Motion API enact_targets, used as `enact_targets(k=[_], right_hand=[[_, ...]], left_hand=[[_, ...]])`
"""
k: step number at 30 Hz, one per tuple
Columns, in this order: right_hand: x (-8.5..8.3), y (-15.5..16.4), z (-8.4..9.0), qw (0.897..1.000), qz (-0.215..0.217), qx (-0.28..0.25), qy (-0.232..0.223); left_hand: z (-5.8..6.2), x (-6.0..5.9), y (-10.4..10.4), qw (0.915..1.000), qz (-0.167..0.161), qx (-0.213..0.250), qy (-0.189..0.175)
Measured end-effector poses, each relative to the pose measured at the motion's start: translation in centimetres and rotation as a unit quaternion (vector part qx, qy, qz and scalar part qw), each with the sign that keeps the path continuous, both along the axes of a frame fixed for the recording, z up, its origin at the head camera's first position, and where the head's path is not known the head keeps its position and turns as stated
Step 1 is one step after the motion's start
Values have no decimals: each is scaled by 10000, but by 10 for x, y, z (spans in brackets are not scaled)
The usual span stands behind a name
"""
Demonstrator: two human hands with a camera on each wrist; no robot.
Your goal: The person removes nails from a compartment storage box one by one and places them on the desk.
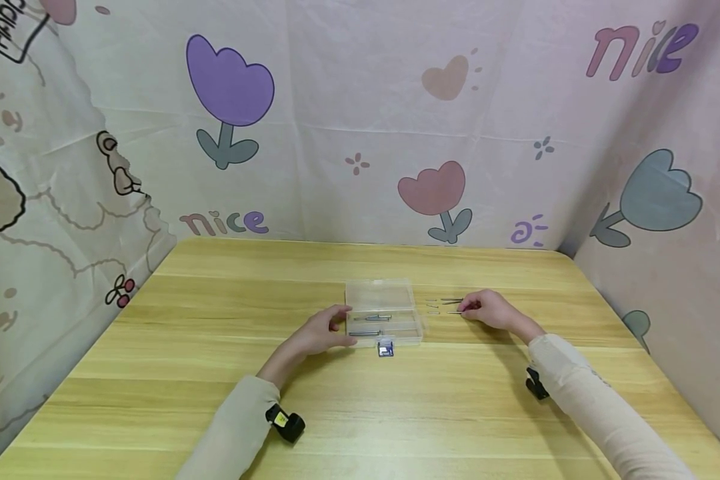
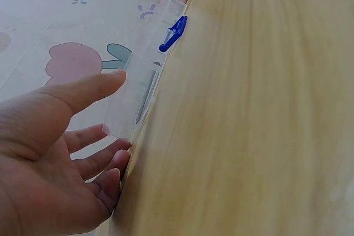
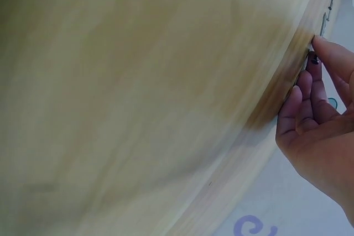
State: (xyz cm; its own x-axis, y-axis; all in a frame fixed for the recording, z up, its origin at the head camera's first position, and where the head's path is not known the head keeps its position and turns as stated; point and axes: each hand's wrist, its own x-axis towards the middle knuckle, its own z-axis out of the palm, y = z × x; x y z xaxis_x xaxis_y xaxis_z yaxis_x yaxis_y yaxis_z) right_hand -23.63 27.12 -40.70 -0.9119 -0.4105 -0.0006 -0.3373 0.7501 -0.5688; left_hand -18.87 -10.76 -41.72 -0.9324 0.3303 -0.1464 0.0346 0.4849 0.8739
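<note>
A clear plastic box [image 1: 417, 327] lies with its lid [image 1: 379, 295] folded back. Several long metal nails [image 1: 365, 333] lie in its left compartments, and a blue latch [image 1: 386, 348] hangs at the front. My left hand [image 1: 323, 331] holds the box's left end, thumb at the front corner and fingers by the side; the left wrist view shows the thumb [image 2: 113, 78] along the wall. To the right of the box, my right hand [image 1: 486, 310] pinches a thin nail [image 1: 454, 313] low over the table. Its dark head [image 3: 315, 59] shows by the fingertips in the right wrist view.
Small loose nails [image 1: 433, 306] lie between the box and my right hand, with longer nails [image 1: 452, 300] just behind. The wooden table [image 1: 360, 413] ends at a patterned cloth [image 1: 348, 200] at the back. A black wrist camera [image 1: 286, 425] sits on the left sleeve.
</note>
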Motion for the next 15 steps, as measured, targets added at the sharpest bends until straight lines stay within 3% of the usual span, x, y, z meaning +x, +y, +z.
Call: enact_targets(k=[15], right_hand=[[0, 1, 1, 9999, 18, -119, -69]], left_hand=[[0, -1, 0, 10000, -74, 24, 52]])
